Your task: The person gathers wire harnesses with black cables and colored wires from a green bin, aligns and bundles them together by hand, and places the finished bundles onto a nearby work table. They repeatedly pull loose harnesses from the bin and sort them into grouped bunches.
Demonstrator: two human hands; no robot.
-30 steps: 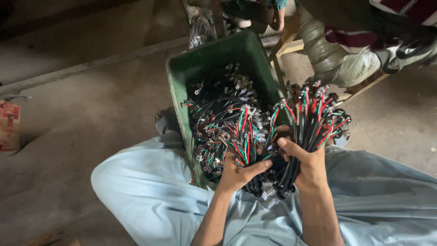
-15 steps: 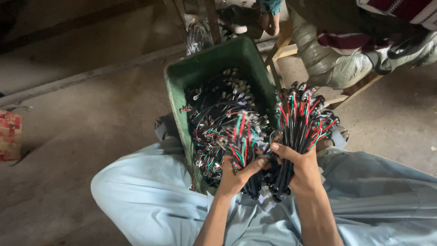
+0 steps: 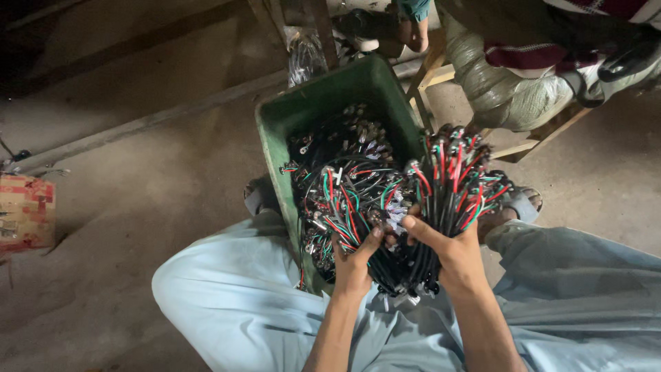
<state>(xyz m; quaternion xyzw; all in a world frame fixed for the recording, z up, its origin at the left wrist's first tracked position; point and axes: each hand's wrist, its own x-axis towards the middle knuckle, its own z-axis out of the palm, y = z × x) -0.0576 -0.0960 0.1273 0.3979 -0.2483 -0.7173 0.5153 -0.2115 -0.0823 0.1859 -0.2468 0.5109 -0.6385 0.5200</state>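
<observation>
Sitting low with knees spread in pale blue trousers (image 3: 227, 303), the person works over a dark green plastic crate (image 3: 330, 96) that stands on the dusty concrete floor (image 3: 151, 200) between the legs. The right hand (image 3: 451, 255) is clamped around a thick bundle of short black cables with red, green and white wire ends (image 3: 451, 179), held upright just past the crate's right rim, the wire tips fanning out above the fist. The left hand (image 3: 354, 265) is closed on the lower part of the same bundle, thumb pressed up against the black sheaths, so both hands sit side by side and touching the cables. Inside the crate lies a tangled heap of more black cables with coloured wires and small metal connectors (image 3: 344, 179), filling it nearly to the rim. Beyond the crate stands a wooden stool frame (image 3: 427, 76), and a red and white cardboard box (image 3: 24, 210) rests at the far left edge of the floor.
</observation>
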